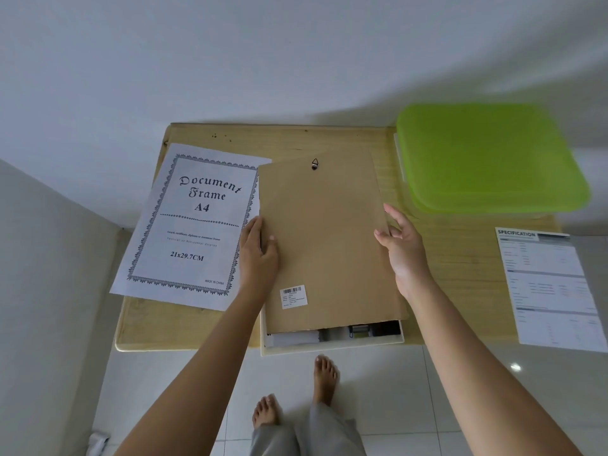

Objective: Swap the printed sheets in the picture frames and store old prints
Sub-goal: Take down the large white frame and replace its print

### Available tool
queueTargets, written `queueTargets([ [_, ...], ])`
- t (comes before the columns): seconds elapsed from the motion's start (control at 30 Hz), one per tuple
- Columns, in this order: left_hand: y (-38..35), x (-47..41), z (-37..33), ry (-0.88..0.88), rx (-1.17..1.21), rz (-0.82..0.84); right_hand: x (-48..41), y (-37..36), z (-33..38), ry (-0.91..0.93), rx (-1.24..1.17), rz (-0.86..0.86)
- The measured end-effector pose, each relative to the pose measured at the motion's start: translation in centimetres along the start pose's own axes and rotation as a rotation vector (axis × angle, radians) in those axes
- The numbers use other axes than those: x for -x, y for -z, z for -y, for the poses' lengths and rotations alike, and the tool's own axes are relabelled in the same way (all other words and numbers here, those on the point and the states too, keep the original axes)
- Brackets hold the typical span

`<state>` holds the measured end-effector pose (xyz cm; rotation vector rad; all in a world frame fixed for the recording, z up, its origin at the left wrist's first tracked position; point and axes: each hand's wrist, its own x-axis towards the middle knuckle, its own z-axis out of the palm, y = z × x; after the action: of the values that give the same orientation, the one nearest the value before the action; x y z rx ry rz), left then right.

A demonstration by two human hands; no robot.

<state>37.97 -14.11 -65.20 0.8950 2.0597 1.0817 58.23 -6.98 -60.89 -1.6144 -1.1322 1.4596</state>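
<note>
While our left hand (258, 255) pinches the backing board (325, 238) at its left edge, our right hand (399, 245) touches its right edge, fingers loosely spread; beneath it lies the white frame (332, 346), left of it the printed sheet (187, 225).

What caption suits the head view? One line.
The left hand grips and the right hand touches the board over the frame; a sheet lies left.

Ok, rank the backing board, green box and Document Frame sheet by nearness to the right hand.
1. Backing board: against the right hand, centre.
2. Green box: back right.
3. Document Frame sheet: far left, beyond the board.
</note>
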Motion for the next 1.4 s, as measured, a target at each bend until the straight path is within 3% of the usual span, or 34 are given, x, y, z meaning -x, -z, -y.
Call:
queueTargets([
  [0.2,0.9,0.2,-2.2,-0.1,0.013,-0.003,1.0,0.4,1.8,0.076,-0.048,-0.06],
  [0.47,2.6,1.1,-6.1,-0.137,0.295,0.07,3.7,2.3,4.4,0.181,-0.127,-0.09],
  [0.73,-0.7,7.9,-6.5,-0.199,0.261,0.336,10.5,9.0,1.9,0.18,-0.02,-0.297],
  [0.93,-5.4,15.4,-5.8,-0.127,0.147,0.578,15.3,15.8,-4.0,0.084,0.12,-0.463],
  [1.07,-8.3,18.9,-5.8,-0.122,-0.005,0.588,16.2,19.4,-7.7,0.019,0.158,-0.499],
  [1.4,-13.9,22.9,-7.4,-0.014,-0.096,0.463,13.1,25.2,-9.9,0.023,0.273,-0.35],
])
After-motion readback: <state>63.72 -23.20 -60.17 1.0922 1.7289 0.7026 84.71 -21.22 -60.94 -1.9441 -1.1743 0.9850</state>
